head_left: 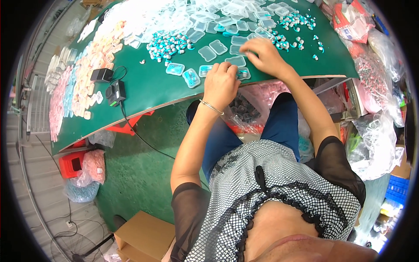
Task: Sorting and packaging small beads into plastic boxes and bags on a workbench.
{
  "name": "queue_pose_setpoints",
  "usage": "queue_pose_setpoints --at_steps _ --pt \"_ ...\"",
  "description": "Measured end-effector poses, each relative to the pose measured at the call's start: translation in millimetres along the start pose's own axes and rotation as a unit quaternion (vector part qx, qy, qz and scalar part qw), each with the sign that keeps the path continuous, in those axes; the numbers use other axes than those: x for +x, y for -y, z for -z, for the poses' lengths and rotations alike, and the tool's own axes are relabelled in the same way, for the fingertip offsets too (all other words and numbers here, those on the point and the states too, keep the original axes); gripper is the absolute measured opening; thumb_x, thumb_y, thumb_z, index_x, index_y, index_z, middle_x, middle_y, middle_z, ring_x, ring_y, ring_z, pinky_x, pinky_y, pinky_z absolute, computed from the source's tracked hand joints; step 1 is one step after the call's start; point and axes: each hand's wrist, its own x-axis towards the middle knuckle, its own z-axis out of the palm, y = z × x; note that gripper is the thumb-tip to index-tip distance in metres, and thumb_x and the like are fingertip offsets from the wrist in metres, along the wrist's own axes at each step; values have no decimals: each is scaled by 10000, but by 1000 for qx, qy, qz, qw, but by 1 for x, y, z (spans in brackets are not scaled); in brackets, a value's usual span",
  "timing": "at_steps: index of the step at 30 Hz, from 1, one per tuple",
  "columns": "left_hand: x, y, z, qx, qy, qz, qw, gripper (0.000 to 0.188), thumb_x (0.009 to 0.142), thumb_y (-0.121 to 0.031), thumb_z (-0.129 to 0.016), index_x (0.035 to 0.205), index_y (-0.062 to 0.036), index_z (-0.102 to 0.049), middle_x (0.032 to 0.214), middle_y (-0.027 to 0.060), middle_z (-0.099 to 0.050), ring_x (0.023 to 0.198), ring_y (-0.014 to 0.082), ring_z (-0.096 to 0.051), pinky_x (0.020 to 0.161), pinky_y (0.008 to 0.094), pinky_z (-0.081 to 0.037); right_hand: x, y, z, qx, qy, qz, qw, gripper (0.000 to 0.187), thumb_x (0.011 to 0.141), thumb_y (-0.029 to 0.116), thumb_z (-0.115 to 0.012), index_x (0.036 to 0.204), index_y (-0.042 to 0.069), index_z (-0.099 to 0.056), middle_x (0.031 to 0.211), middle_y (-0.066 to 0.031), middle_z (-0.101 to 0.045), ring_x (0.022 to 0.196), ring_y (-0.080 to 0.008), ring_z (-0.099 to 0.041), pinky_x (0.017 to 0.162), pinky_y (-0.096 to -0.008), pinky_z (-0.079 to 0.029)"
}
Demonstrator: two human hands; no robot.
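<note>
My left hand [221,83] is low over the near edge of the green table, its fingers curled and bunched. What lies under its fingertips is hidden. A small clear plastic case [205,70] with teal contents peeks out at its left, and another filled case [243,73] at its right. Farther left lie two more filled cases, one flat [175,69] and one tilted [191,78]. My right hand [265,54] reaches over empty clear cases [236,61], thumb and fingers apart, with nothing visible between them. A heap of small teal-and-white coiled pieces [168,46] sits left of the hands.
More coiled pieces [297,21] lie at the far right of the green table [150,94]. Clear cases [174,15] pile up at the back. Peach parts [102,54] and a black adapter [101,75] with a cable lie leftward. Plastic bags [371,139] crowd the right; a cardboard box [146,233] stands below.
</note>
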Motion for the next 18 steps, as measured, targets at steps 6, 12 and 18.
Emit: queue_pose_setpoints --at_steps 6,12,18 --pt "1 -5 -3 -37 -17 20 999 437 679 -79 -762 1086 -17 -615 1055 146 -624 947 350 -580 837 427 -485 56 -21 -31 -227 -56 25 972 109 769 141 -678 870 116 -713 912 -32 -644 983 -243 -570 888 -482 -365" --pt "-1 -6 -4 -62 -25 49 997 467 675 -64 -765 1110 -13 -604 1056 158 -627 969 359 -587 840 435 -489 85 -26 -48 -352 73 -73 930 104 734 84 -635 778 119 -722 929 -49 -642 1009 -257 -560 880 -527 -329" --pt "-2 -7 -5 -87 -37 75 993 499 683 -51 -765 1147 -9 -586 1047 175 -634 968 379 -598 824 447 -495 88 -30 -51 -346 67 -73 933 120 740 80 -619 783 126 -721 930 -43 -651 988 -259 -574 873 -511 -325"
